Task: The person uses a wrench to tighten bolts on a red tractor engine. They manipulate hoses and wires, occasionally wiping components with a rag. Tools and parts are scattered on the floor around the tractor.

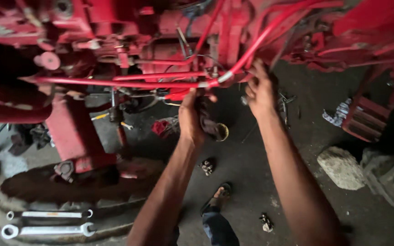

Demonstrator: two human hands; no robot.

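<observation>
Both bare forearms reach up and forward, nearly parallel. The left hand (pixel 191 114) is raised with its wrist straight and its fingers curled closed, back of the hand toward the camera. The right hand (pixel 260 89), just beside and slightly higher than the left hand, has bent, closed fingers.

both hands up under the machine (pixel 160 41): left hand (pixel 191 116) beside right hand (pixel 260 91), at the pipe junction (pixel 215 82). two spanners (pixel 46 223) lie lower left, stones (pixel 343 167) right, sandalled foot (pixel 217 197) below between the forearms.
</observation>
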